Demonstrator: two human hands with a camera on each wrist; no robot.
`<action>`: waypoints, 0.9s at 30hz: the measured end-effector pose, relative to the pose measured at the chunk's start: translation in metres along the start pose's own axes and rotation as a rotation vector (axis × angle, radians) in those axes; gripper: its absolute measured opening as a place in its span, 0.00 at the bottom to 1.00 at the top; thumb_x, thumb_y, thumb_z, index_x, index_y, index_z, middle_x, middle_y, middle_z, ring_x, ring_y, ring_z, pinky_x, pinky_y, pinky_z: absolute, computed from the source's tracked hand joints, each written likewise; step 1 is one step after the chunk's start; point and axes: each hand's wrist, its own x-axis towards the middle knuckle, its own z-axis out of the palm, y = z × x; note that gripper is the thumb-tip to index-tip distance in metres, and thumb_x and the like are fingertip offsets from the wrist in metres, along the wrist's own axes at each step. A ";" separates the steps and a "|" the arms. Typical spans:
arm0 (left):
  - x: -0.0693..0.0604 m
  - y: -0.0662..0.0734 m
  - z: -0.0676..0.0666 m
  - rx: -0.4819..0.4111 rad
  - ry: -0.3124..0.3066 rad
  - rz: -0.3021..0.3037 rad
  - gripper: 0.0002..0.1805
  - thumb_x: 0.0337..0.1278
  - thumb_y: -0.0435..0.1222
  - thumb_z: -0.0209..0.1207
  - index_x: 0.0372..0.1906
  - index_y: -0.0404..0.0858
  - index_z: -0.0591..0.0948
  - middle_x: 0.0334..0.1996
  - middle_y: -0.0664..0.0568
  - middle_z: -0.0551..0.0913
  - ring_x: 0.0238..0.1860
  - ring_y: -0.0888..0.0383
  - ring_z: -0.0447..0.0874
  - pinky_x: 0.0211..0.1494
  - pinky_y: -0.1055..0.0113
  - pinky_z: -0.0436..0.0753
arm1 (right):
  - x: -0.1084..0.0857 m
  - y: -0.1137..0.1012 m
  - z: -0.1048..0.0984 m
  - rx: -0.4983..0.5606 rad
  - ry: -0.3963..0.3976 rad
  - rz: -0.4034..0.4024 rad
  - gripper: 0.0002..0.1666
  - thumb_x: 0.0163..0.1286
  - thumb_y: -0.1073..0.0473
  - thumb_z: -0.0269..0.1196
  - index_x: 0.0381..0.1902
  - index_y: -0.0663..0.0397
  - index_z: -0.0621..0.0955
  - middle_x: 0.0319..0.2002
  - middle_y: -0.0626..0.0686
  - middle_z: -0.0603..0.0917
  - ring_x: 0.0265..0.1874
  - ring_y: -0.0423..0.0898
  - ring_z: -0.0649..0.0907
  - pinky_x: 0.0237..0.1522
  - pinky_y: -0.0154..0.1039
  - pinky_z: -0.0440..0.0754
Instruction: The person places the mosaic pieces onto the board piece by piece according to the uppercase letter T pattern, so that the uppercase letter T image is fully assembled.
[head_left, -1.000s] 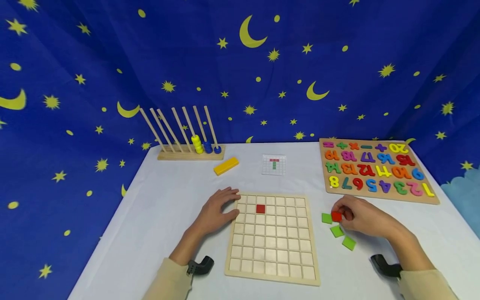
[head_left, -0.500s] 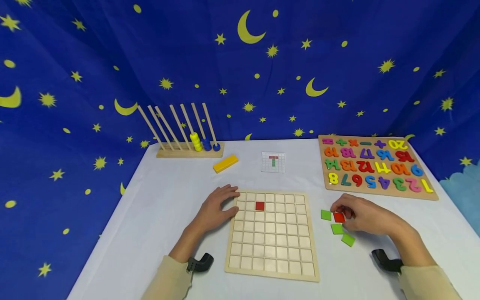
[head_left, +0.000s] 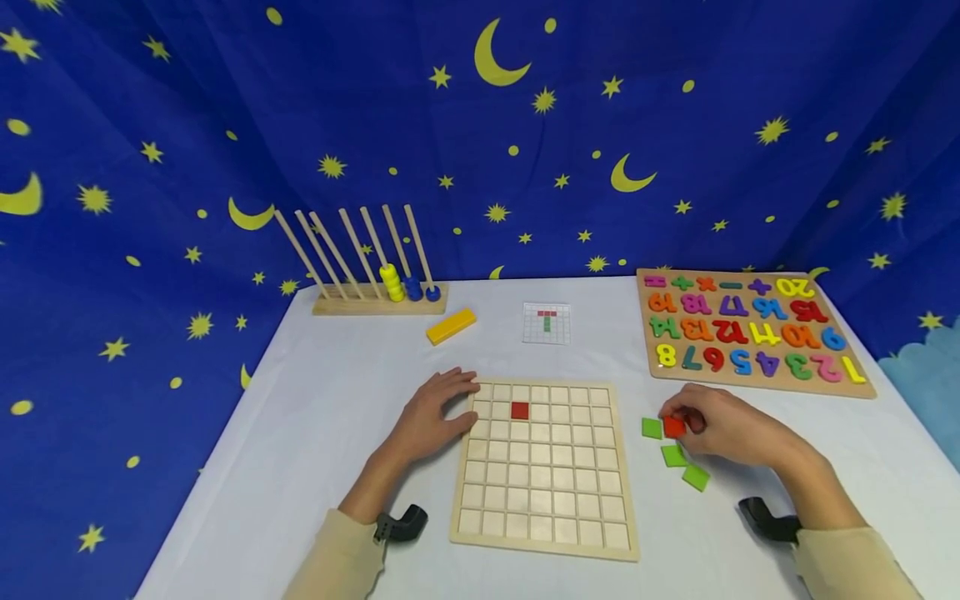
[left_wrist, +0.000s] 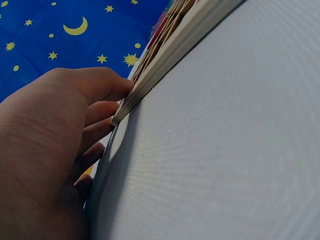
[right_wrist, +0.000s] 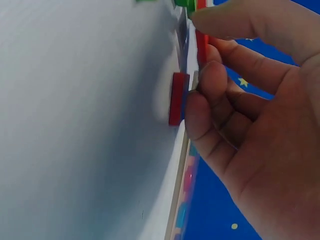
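In the head view my left hand (head_left: 431,419) rests against the left edge of a wooden grid board (head_left: 551,554). Its thumb and fingers touch the rim, as the left wrist view also shows. One red tile (head_left: 520,411) lies in a square of the board's second row. To the board's right, my right hand (head_left: 723,423) pinches another red square tile (head_left: 674,427) between thumb and fingers. A further red tile (right_wrist: 177,99) sits on the cloth under the fingers in the right wrist view. Green tiles (head_left: 652,427) lie close by.
Behind the board lies a small pattern card (head_left: 561,335) with a red and green T. A yellow block (head_left: 451,327) and a peg abacus (head_left: 375,306) stand back left. A number puzzle board (head_left: 750,333) lies back right, before a starry blue curtain.
My right hand has shifted slightly, and the red tile in it tips down and then comes up again near the green tile. The left hand stays on the board's edge.
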 end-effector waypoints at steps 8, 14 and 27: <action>0.001 -0.001 0.000 0.000 -0.003 -0.002 0.24 0.59 0.45 0.63 0.60 0.44 0.78 0.65 0.56 0.72 0.70 0.57 0.59 0.75 0.61 0.49 | 0.007 -0.008 0.001 0.001 0.047 -0.044 0.19 0.53 0.60 0.72 0.45 0.46 0.82 0.34 0.45 0.76 0.34 0.45 0.73 0.31 0.36 0.74; 0.002 -0.002 0.000 -0.005 -0.004 0.006 0.24 0.59 0.46 0.63 0.60 0.43 0.78 0.65 0.55 0.72 0.70 0.56 0.59 0.75 0.60 0.50 | 0.013 -0.018 0.003 0.017 0.059 -0.056 0.21 0.51 0.62 0.71 0.46 0.47 0.82 0.34 0.46 0.75 0.33 0.45 0.73 0.29 0.35 0.75; 0.000 0.000 0.000 -0.004 0.006 0.004 0.24 0.58 0.45 0.64 0.59 0.42 0.79 0.64 0.54 0.72 0.70 0.55 0.60 0.75 0.60 0.50 | 0.030 -0.034 0.009 0.012 0.084 -0.124 0.20 0.52 0.61 0.71 0.46 0.47 0.83 0.33 0.44 0.76 0.33 0.44 0.73 0.29 0.36 0.75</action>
